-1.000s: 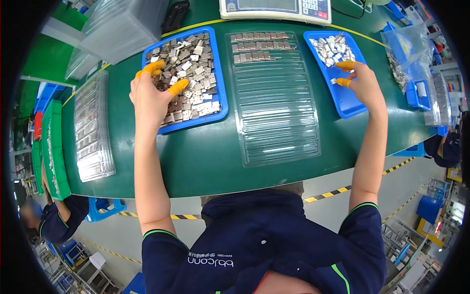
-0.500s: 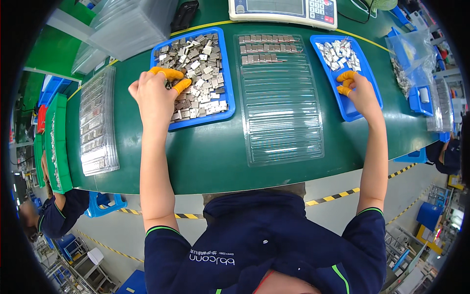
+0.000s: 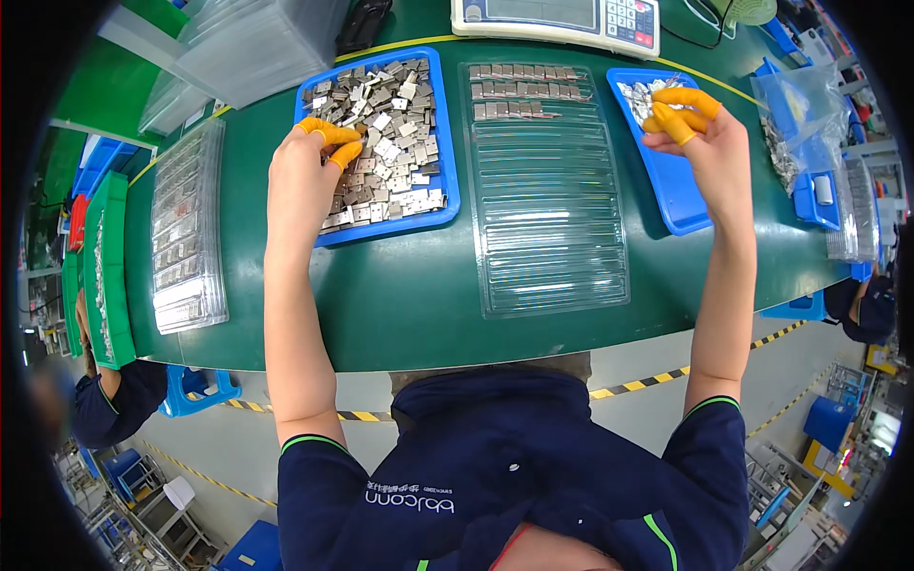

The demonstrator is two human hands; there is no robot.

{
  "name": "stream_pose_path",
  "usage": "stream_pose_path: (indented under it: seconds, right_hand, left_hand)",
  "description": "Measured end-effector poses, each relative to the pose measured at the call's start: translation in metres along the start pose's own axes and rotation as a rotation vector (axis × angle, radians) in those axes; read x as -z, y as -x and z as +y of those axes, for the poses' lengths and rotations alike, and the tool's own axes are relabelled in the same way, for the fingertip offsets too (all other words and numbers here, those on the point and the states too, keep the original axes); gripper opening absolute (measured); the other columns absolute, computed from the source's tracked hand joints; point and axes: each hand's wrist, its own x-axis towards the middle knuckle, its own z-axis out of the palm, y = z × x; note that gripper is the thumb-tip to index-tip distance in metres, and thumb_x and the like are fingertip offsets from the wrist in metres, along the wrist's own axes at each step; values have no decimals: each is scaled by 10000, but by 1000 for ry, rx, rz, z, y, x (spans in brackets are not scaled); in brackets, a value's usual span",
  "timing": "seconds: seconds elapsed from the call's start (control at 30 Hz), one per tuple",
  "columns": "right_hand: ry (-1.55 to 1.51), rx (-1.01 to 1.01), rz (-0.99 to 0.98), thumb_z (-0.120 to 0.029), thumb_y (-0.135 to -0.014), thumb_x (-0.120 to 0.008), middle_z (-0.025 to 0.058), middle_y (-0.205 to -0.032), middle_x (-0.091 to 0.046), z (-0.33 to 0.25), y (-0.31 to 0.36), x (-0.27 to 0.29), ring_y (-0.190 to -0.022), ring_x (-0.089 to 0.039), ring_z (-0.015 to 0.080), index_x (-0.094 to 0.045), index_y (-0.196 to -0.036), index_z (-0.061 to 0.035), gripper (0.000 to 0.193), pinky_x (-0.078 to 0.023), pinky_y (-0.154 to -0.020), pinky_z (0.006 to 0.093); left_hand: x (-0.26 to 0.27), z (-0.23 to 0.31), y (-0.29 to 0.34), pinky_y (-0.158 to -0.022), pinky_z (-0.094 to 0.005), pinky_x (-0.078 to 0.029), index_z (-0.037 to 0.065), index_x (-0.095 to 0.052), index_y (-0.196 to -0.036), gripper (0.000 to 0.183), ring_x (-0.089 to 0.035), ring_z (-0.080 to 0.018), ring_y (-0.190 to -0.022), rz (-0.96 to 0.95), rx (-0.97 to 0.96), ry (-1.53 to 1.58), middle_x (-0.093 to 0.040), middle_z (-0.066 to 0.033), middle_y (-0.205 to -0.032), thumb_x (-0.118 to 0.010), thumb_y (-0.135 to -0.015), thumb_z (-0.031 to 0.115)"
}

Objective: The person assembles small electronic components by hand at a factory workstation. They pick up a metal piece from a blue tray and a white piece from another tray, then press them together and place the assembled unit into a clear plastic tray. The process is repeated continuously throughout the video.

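Observation:
My left hand (image 3: 309, 167), in yellow finger cots, is over the left side of a blue tray (image 3: 447, 143). Small flat silver metal connector shells (image 3: 390, 128) fill that tray. Thumb and forefinger are drawn together; what they hold, if anything, is too small to make out. At the right, my right hand (image 3: 709, 138), also in yellow finger cots, is over a smaller blue tray (image 3: 678, 195). Its fingers bend close together above small white pieces with thin wires (image 3: 640, 93), partly hiding them. Whatever is between those fingertips does not show clearly.
Between the blue trays lies a clear ribbed plastic tray (image 3: 552, 219), with rows of metal connectors (image 3: 528, 90) in its far slots. A scale (image 3: 562, 24) stands behind it. Filled clear trays (image 3: 190, 238) and a green bin (image 3: 112, 276) are at left; a plastic bag (image 3: 800, 105) lies right.
My right hand has risen and moved farther over the white pieces. My left hand has shifted slightly left, its thumb and forefinger closer together. The view has shifted slightly.

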Motion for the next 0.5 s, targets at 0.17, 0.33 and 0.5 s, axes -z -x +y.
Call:
stream_pose_path:
  seconds: [0.17, 0.33, 0.5]
  right_hand:
    - [-243, 103, -106, -63, -846, -602, 153, -926, -646, 3, 2, -43, -830, -656, 211, -563, -1078, 90, 280, -528, -755, 275]
    - [-102, 112, -218, -71, -834, -631, 53, -921, -671, 15, 12, -73, -791, -591, 81, -658, -1036, -10, 213, -478, -734, 201]
    - [-304, 82, -188, -78, -834, -637, 51, -963, -636, 24, 21, -89, -857, -572, 85, -646, -1059, -7, 235, -460, -790, 222]
  left_hand:
    - [-1, 24, 0, -609, -258, -484, -32, -651, -970, 173, -631, -157, -690, -77, 248, 754, -662, -123, -865, -606, -817, 34]
    - [-8, 44, 10, -536, -184, -464, -33, -623, -1027, 207, -628, -119, -654, -327, 426, 1159, -664, -106, -834, -583, -861, 83]
    - [-10, 50, 18, -521, -172, -457, -7, -627, -1039, 202, -635, -108, -715, -588, 296, 1118, -659, -77, -876, -566, -879, 101]
